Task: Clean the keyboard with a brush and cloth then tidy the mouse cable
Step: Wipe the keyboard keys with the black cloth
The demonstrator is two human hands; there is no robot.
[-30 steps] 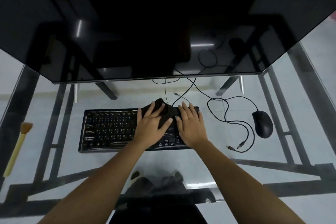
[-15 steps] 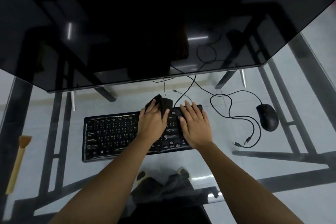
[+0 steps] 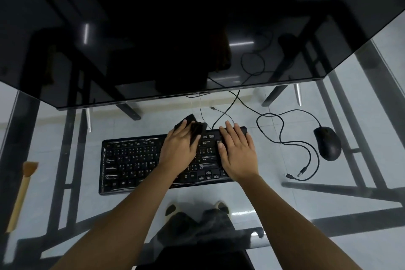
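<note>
Black keyboard (image 3: 131,160) runs left to right; brush (image 3: 19,195) bristles point away.

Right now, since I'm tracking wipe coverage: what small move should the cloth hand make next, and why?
Probably slide the left hand and its black cloth leftward along the keyboard: the cloth sits at the far edge, the letter keys to its left lie uncovered, and the right hand lies flat on the right end.

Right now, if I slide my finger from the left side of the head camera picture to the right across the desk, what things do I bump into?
brush → keyboard → left hand → right hand → mouse cable → mouse
</note>
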